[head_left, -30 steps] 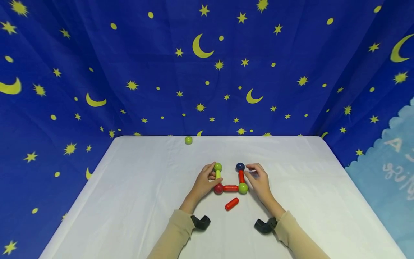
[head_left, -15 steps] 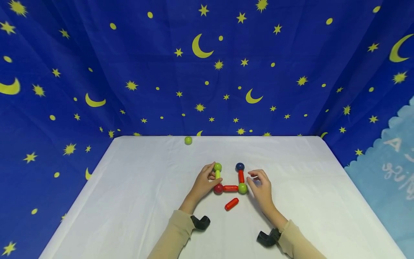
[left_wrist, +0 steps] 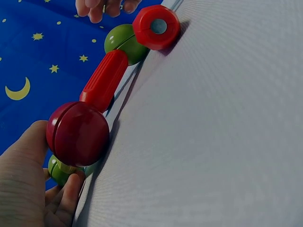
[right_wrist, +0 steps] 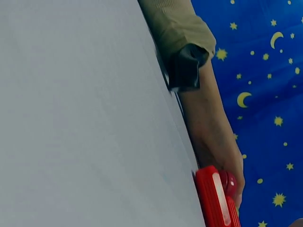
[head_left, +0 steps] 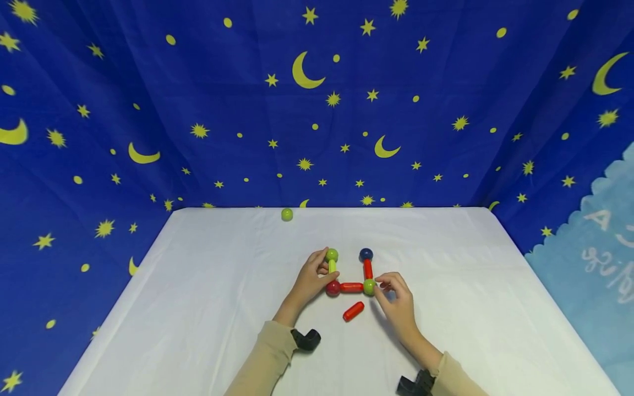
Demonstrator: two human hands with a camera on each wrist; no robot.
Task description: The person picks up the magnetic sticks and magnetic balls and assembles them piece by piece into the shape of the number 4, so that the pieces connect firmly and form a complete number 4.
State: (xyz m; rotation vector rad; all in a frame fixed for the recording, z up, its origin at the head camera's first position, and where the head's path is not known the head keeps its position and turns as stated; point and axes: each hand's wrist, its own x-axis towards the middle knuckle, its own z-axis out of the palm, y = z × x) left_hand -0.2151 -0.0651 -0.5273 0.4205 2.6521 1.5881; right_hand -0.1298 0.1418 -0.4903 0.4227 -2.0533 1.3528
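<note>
A U-shaped build of magnetic rods and balls lies on the white table. My left hand (head_left: 309,278) grips its left side, with thumb and fingers around the yellow-green rod (head_left: 332,267). That rod joins a far green ball (head_left: 332,254) to the red ball (left_wrist: 80,134). From there a red rod (head_left: 351,287) runs to the green corner ball (head_left: 369,286). Another red rod (head_left: 368,269) leads up to the dark blue ball (head_left: 366,254). Close beside the corner ball is my right hand (head_left: 400,308), fingers loosely bent around nothing.
In front of the build lies a loose red rod (head_left: 354,311), its grey magnet end facing the left wrist camera. One loose green ball (head_left: 287,214) sits at the table's far edge. Blue star-patterned cloth (head_left: 317,110) hangs behind and at the sides.
My right hand has drawn back from beside the dark blue ball toward the front and now hovers by the green corner ball. The left hand and the build have stayed put.
</note>
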